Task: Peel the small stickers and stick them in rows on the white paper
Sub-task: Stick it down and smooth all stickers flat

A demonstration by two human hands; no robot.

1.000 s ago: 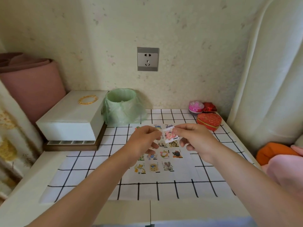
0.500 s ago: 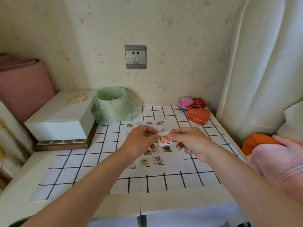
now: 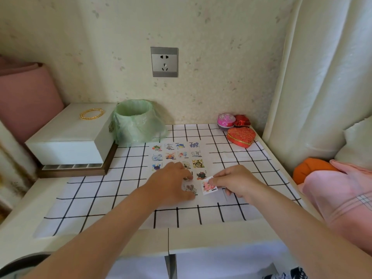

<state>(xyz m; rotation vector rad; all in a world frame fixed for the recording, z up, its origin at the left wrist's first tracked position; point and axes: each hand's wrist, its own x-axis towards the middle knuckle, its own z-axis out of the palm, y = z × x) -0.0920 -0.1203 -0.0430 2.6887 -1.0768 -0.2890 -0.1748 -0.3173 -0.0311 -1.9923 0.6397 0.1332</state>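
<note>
In the centre of the frame the left hand (image 3: 171, 184) rests on the white paper sheet (image 3: 208, 158), fingers loosely bent and holding nothing. Just right of it, the right hand (image 3: 235, 182) pinches a small pink cartoon sticker (image 3: 209, 187) at the paper's lower right. Above them are rows of small colourful stickers (image 3: 177, 156).

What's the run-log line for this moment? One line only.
phase: sticking | right hand: pinches pink sticker at nearest row of white paper | left hand: rests on white paper
</note>
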